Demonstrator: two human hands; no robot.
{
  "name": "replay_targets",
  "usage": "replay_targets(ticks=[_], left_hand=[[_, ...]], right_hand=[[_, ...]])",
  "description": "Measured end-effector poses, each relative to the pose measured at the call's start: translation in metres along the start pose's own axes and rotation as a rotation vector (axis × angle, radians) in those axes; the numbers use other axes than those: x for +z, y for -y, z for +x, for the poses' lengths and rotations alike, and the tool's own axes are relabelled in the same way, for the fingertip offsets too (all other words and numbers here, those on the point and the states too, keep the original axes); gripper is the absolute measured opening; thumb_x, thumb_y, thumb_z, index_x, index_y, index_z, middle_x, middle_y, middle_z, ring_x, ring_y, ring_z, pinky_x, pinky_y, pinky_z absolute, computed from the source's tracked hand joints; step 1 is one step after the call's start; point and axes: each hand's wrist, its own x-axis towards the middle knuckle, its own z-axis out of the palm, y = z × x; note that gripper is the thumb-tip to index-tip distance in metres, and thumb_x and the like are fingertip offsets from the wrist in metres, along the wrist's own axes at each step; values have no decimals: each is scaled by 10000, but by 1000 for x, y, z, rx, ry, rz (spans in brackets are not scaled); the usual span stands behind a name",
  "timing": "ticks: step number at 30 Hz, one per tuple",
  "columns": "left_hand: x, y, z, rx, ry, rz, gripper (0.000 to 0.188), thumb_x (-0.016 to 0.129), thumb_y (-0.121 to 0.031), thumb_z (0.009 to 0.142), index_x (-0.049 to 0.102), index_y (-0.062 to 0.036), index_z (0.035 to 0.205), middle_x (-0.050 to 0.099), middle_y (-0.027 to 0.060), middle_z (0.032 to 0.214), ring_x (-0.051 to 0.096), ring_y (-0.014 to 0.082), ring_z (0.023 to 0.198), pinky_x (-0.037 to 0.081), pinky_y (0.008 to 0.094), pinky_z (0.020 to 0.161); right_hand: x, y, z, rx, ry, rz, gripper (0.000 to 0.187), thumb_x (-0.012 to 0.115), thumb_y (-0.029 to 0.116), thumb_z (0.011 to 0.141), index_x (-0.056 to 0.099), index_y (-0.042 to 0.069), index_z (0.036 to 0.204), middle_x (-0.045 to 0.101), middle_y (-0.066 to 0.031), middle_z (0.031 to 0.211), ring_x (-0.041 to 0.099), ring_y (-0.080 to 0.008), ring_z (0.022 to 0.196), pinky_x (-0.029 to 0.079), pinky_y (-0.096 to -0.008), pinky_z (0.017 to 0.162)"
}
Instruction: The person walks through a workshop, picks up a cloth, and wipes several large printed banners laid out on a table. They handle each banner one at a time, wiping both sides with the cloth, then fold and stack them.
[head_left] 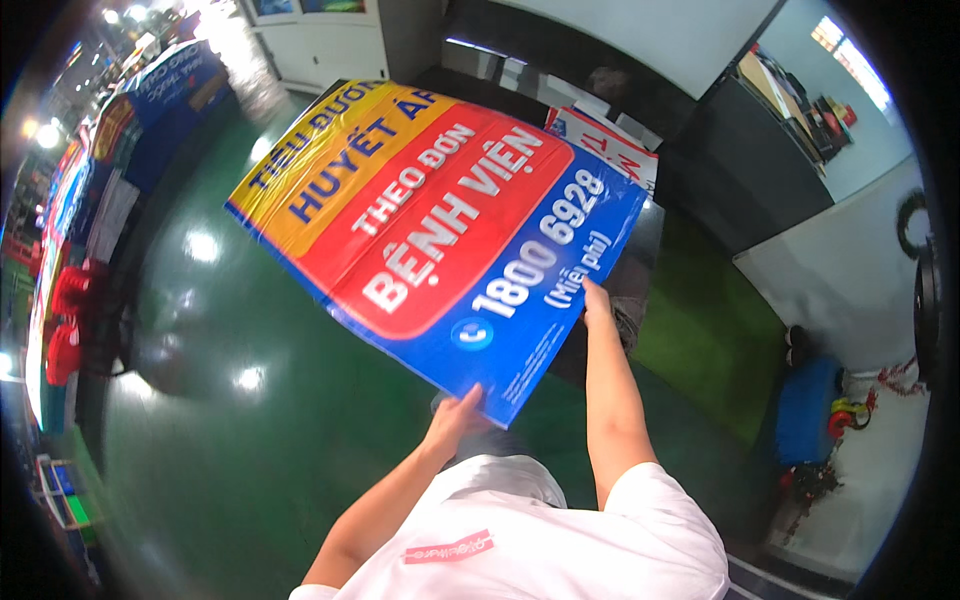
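1. Smooth green floor point(195, 300), glossy, with bright lamp reflections.
2. White T-shirt point(560, 540), soft cloth, pink printed strip; nearest item.
3. Left hand point(455, 418), bare: grasping the sign panel point(415, 215) at its lower-left edge, just beside the nearest corner, thumb uppermost.
4. Right hand point(597, 303), bare: grasping the same panel at its lower-right edge, about midway; fingers beneath largely hidden.
5. Panel: thin, flat, rectangular; yellow, red and blue; shiny, lightly creased face. Lies between both hands, most of it extending forward and left of the grip.
6. Edges: long lower-left side borders wide floor; right corner overlaps a red-and-white printed sheet point(640, 168) in view, contact undeterminable.
7. Green mat point(695, 335), matte, right of panel.
8. Blue box-shaped object point(808, 410), far right.
9. White cabinet point(325, 55), flat-fronted, beyond panel.
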Motion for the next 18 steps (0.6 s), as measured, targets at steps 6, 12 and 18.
replay_targets(ticks=[6, 12, 18], left_hand=[[-79, 19, 39, -465, 160, 159, 630, 410, -558, 976, 570, -21, 1264, 612, 123, 1249, 520, 287, 1188, 400, 480, 1011], [-123, -10, 43, -316, 114, -193, 473, 469, -516, 969, 521, -162, 1279, 584, 23, 1259, 497, 227, 1211, 423, 462, 977], [-140, -36, 62, -213, -52, -204, 461, 553, -415, 949, 446, -192, 1338, 510, -10, 1343, 503, 209, 1200, 417, 436, 981]], right_hand=[[99, 53, -39, -552, -215, -1066, 309, 592, 301, 892, 656, 29, 1024, 665, -232, 944, 623, -419, 921, 475, -485, 790], [84, 68, -37, -642, 3, -155, 279, 635, 241, 900, 644, -37, 927, 634, -97, 774, 578, -154, 680, 440, -276, 638], [48, -40, 23, -100, -521, -289, 284, 580, 273, 933, 632, -3, 896, 618, -75, 733, 614, -184, 646, 509, -329, 553]])
